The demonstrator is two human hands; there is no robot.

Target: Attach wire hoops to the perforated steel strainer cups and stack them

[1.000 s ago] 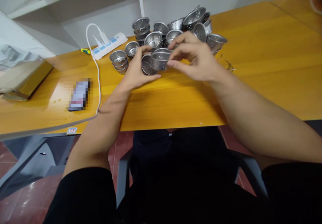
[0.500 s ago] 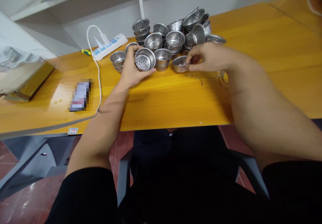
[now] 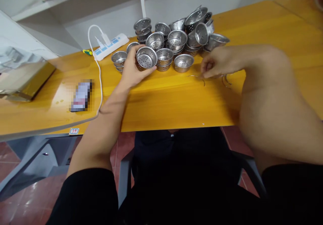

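While the left hand (image 3: 131,70) curls round a perforated strainer cup (image 3: 145,57), thumb on the near side and fingers wrapped behind, the cup sits at that hand's fingertips, just off the yellow table (image 3: 164,100). Cup tipped: open mouth faces up and back toward the wearer, so the holed bottom shows inside; its axis leans from the tabletop toward the camera, not upright. Right hand (image 3: 218,63) well apart from the left, low over the table, fingertips drawn together and pointing at the left hand's side. Directly under those fingertips lie thin wire pieces (image 3: 198,77), bent, flat on the wood, the nearest one with its long axis running roughly from hand to hand; more curved wire lies under the right wrist. Hand blurred, so cannot tell whether the fingertips actually pinch a wire or only touch it. Between the two hands stands a single cup (image 3: 183,62), mouth up, touching neither. Beyond both hands, a heap of like cups (image 3: 176,33), some stacked, some on their sides. Outward of the left forearm: a white power strip (image 3: 109,44) and a phone (image 3: 81,95).
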